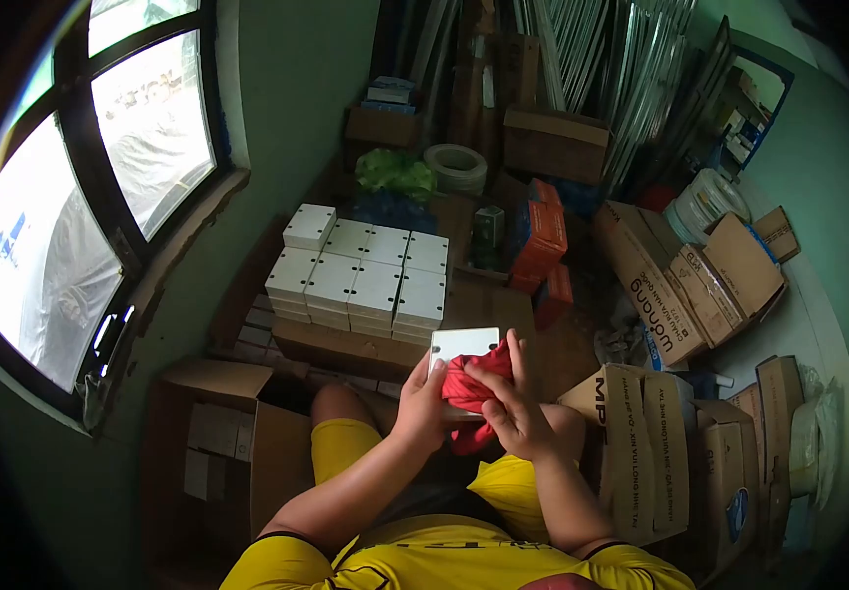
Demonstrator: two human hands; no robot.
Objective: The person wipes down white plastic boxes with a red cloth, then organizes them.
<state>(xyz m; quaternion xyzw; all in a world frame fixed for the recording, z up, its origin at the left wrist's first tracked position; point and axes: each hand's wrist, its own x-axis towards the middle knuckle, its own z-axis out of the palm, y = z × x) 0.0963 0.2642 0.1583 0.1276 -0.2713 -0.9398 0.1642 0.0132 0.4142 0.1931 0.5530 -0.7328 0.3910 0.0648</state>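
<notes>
Green walls [292, 98] enclose a left hand [422, 403] grasping one white rectangular panel [456, 341], likely light, stiff, best edge-held; right hand [517, 413] clutches crumpled red cloth [464, 391].

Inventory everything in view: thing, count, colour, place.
Held piece: 1, white, in left hand
Cloth: 1, red, in right hand
Stacks: about 8, white pieces, ahead
Cartons: many, brown, left, right, rear
Orange boxes: several, orange, right of stacks
Coils: at least two, whitish, rear and right
Green bundle: 1, green, behind stacks
Metal bars: many, silvery, rear
Window: 1, dark frame, left wall
Shirt: 1, yellow, bottom
Shorts: 1, yellow, bottom
Left hand: 1, bare, on held piece
Right hand: 1, bare, on cloth
</notes>
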